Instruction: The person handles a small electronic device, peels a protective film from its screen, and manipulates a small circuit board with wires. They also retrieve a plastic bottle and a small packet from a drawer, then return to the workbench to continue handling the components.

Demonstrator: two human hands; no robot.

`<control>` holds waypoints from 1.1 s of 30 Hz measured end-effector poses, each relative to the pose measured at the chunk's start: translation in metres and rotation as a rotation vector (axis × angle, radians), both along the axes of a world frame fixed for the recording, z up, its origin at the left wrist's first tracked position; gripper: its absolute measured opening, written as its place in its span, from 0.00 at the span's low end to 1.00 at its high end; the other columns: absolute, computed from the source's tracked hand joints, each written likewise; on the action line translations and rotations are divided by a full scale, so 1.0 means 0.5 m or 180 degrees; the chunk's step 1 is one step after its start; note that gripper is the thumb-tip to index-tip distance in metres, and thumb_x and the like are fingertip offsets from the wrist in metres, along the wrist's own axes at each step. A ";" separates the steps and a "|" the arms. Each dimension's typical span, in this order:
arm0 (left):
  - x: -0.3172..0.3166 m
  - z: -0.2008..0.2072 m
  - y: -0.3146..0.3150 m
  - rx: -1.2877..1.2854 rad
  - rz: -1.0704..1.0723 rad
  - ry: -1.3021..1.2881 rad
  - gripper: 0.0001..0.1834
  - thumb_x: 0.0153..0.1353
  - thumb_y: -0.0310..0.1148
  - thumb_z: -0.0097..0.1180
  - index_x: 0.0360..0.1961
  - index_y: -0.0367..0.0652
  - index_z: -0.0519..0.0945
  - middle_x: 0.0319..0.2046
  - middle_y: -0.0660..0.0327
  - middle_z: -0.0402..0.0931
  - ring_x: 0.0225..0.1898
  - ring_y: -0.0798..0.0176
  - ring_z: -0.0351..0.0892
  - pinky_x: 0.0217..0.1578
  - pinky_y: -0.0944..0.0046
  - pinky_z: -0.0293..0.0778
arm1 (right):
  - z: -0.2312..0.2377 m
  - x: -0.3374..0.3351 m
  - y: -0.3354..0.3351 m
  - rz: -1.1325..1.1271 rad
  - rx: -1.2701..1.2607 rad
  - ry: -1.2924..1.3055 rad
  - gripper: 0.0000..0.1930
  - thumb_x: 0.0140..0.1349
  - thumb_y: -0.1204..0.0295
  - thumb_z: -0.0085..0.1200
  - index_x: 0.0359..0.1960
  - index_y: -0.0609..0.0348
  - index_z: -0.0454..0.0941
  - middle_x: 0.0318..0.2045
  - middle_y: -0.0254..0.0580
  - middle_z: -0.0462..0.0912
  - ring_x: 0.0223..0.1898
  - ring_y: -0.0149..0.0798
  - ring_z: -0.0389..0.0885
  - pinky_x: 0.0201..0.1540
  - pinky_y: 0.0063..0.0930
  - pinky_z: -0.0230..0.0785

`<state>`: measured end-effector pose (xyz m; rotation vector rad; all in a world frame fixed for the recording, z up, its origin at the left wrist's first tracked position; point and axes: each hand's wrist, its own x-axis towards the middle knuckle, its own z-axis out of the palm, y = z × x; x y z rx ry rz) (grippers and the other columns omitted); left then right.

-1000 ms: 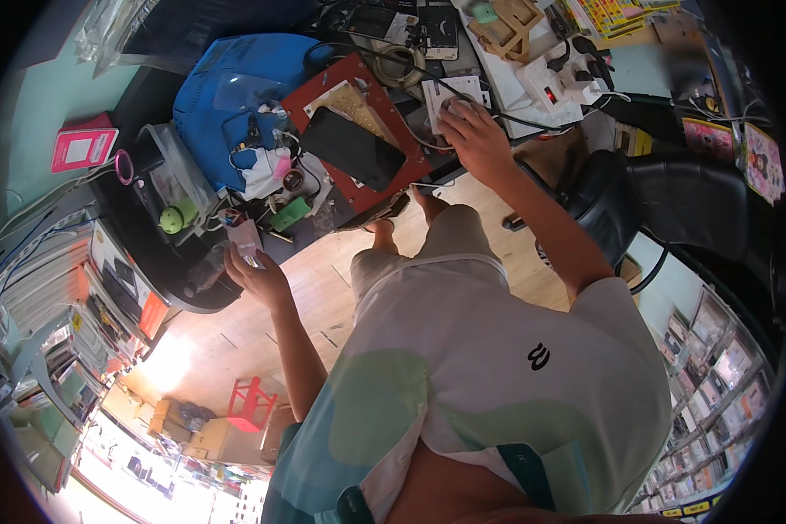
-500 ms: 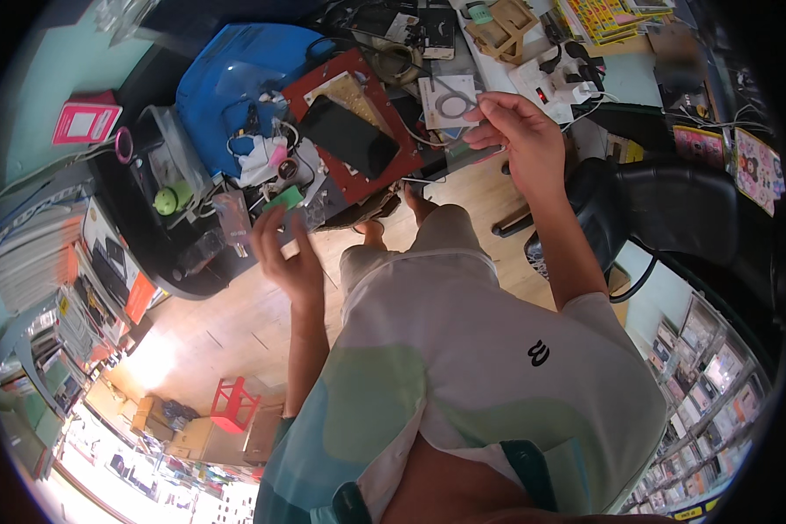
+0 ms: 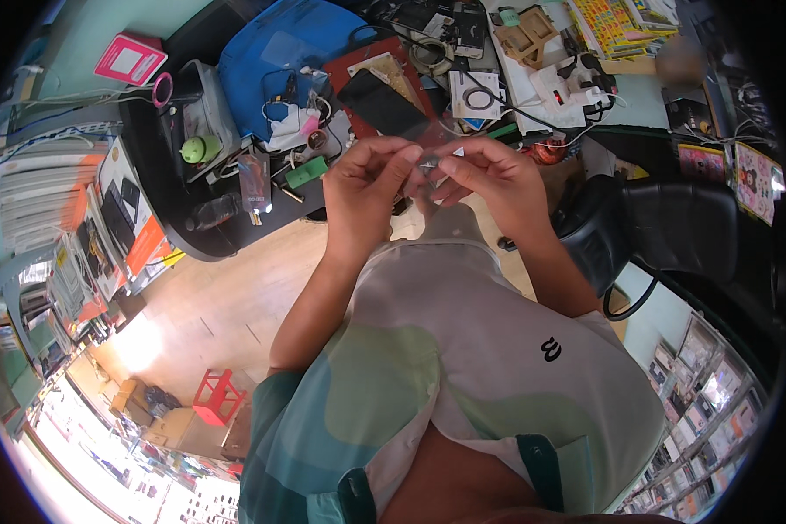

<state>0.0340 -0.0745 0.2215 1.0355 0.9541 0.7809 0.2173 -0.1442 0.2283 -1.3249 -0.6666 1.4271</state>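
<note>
My left hand (image 3: 362, 188) and my right hand (image 3: 500, 179) are raised close together in front of my body, at the table's near edge. Each has its thumb and fingers pinched together. Between them is a small, clear, shiny piece (image 3: 430, 163), perhaps plastic film; its kind is too small to make out. Just beyond the hands, a black phone (image 3: 384, 102) lies on a dark red board (image 3: 345, 63). Beside the left hand, a green piece (image 3: 306, 172) rests near the table edge.
A blue mat (image 3: 253, 65) with cables and white scraps lies at the far left. A green round figure (image 3: 200, 149) stands near a clear box. A white power strip (image 3: 568, 87) is at the far right. A black chair (image 3: 672, 218) stands at my right, a red stool (image 3: 219, 396) behind left.
My hands were apart and have come together at the middle, the left moving right and up, the right moving left and down. The view has shifted, so the table's things appear further right.
</note>
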 end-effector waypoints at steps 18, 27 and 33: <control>-0.111 -0.022 -0.032 -0.0334 -0.0187 -0.0710 0.09 0.78 0.31 0.52 0.46 0.34 0.79 0.32 0.57 0.83 0.31 0.68 0.81 0.35 0.68 0.76 | -0.020 -0.069 -0.002 0.0560 0.0114 0.0216 0.11 0.73 0.71 0.59 0.50 0.67 0.83 0.35 0.40 0.87 0.29 0.30 0.86 0.30 0.24 0.80; -0.107 -0.034 -0.018 -0.0010 -0.0237 -0.0208 0.07 0.74 0.26 0.57 0.47 0.33 0.79 0.32 0.59 0.83 0.32 0.69 0.81 0.36 0.68 0.78 | -0.006 -0.069 -0.001 0.0497 -0.0043 0.0233 0.10 0.73 0.71 0.59 0.48 0.66 0.83 0.36 0.41 0.88 0.31 0.29 0.86 0.32 0.24 0.80; -0.125 -0.024 -0.011 -0.0100 -0.0498 -0.0254 0.05 0.72 0.23 0.58 0.47 0.35 0.79 0.35 0.60 0.83 0.33 0.71 0.83 0.32 0.71 0.78 | -0.036 -0.056 0.009 0.0677 0.0116 -0.0401 0.10 0.73 0.75 0.58 0.51 0.67 0.80 0.38 0.42 0.87 0.33 0.30 0.87 0.34 0.22 0.78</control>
